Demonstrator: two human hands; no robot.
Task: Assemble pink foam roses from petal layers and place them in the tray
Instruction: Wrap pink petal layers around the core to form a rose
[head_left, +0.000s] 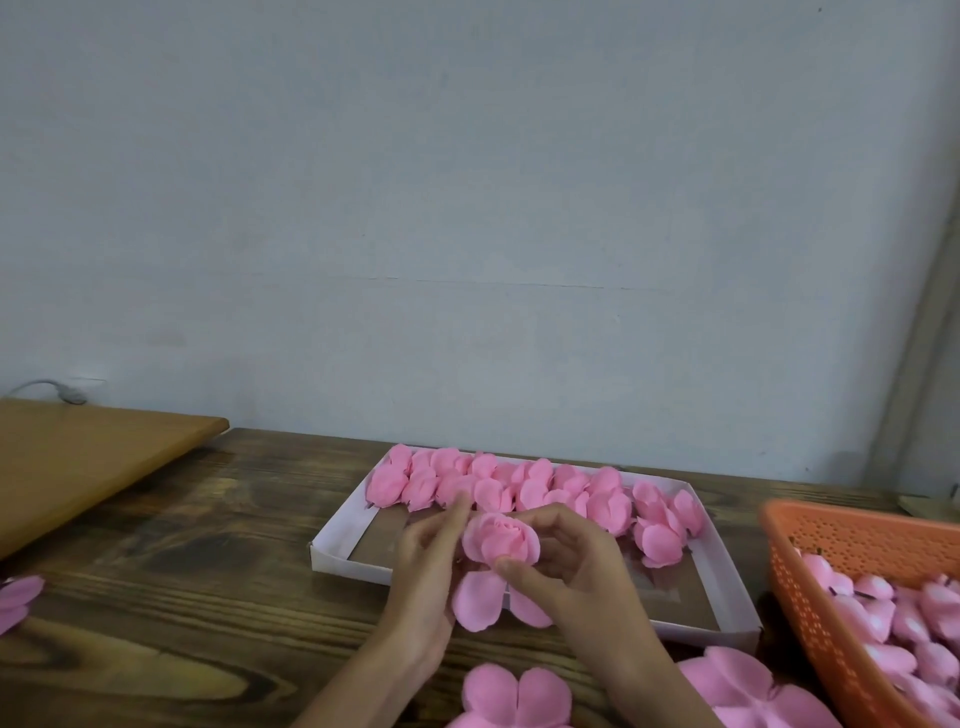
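A pink foam rose (500, 539) is held between both hands just above the near edge of the white cardboard tray (332, 545). My left hand (428, 561) holds its left side with fingers along the petals. My right hand (566, 564) curls round its right side, thumb on the front petal. Two loose outer petals (477, 600) hang down below the rose. Several finished pink roses (498, 486) fill the tray's far row and run down its right side (660, 525).
Flat pink petal layers lie at the near edge (514, 693) and to the right (748, 686). An orange plastic basket (810, 566) at the right holds several pink rose buds. More petals (18, 600) lie at the far left. A light wooden board (78, 457) sits at the back left.
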